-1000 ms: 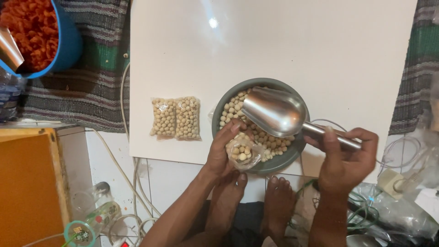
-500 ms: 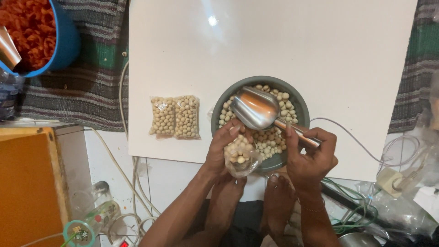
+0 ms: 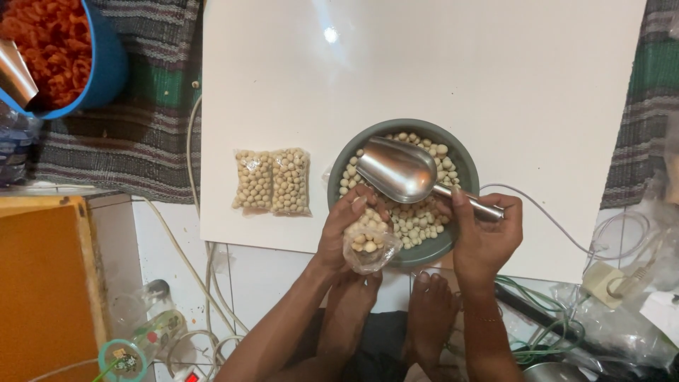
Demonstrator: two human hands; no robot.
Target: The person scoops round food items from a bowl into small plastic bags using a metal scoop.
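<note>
Steel is the material of the scoop (image 3: 396, 168) that the right hand (image 3: 486, 228) grips by its round handle, fingers wrapped tight around it. Its hollow faces up and looks almost empty, its tip lies over the grey-green bowl (image 3: 344, 159) of pale round nuts (image 3: 419, 216), close to the fingers of the left hand (image 3: 348, 226). That hand is pinched around a small clear plastic bag (image 3: 369, 244), partly filled with the same nuts, and holds it at the near rim of the bowl, the mouth turned toward the scoop.

To the left of the left hand, two flat packed bags of nuts (image 3: 273, 182) lie side by side on the white board (image 3: 495, 71). Farther left and away from the hands, a blue tub (image 3: 106, 71) holds orange snacks. Bare feet rest between the two arms, and cables lie at the right of the right hand.

For a clean fill, I judge it best that the bag mouth stays wide open and directly under the scoop tip, above the bowl, so any nut that slips falls back inside. A slow tilt of the scoop should help more than a fast one.
</note>
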